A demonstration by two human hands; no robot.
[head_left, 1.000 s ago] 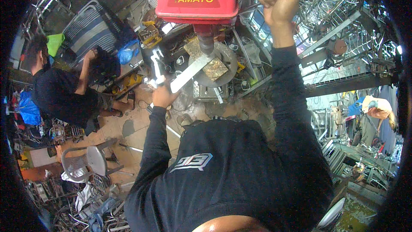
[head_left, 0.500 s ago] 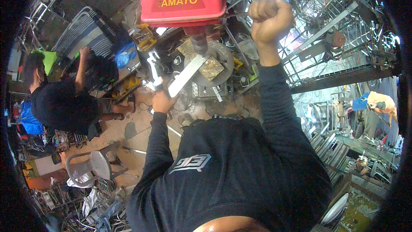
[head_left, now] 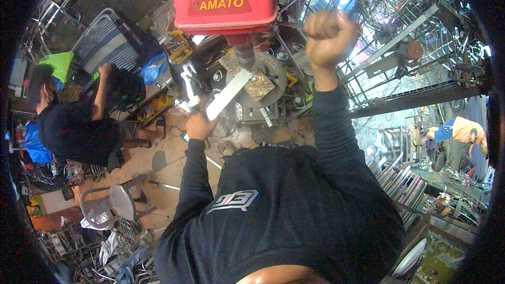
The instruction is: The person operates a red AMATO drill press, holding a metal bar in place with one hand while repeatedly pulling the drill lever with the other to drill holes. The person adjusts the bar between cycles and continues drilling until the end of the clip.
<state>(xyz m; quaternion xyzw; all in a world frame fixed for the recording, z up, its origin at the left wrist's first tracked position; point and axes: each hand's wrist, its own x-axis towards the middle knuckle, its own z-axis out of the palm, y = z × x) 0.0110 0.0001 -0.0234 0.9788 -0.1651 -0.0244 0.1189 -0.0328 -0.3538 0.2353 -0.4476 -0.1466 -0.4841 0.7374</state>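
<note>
A red drill press head (head_left: 226,2) stands in front of me, its dark chuck (head_left: 243,55) pointing down. Under the chuck, a flat metal bar (head_left: 229,95) lies slantwise across a wooden block (head_left: 259,85) on the round drill table (head_left: 279,68). My left hand (head_left: 200,125) is closed at the bar's near end; its fingertips are partly hidden beside a pale, curved metal piece (head_left: 189,87). To the right of the press, my right hand (head_left: 330,39) is a raised fist, slightly blurred. A thin feed lever (head_left: 292,24) runs from the press into this fist, which hides its end.
At left, a co-worker in black (head_left: 79,131) bends beside stacked striped seats (head_left: 108,37). A grey plastic chair (head_left: 122,202) stands on the tiled floor. Metal frames (head_left: 389,0) crowd the right, behind a dark beam (head_left: 415,97). Another person (head_left: 468,129) is far right.
My right fist has come down and slightly toward me with the lever. My left hand and the metal bar stay in place under the chuck.
</note>
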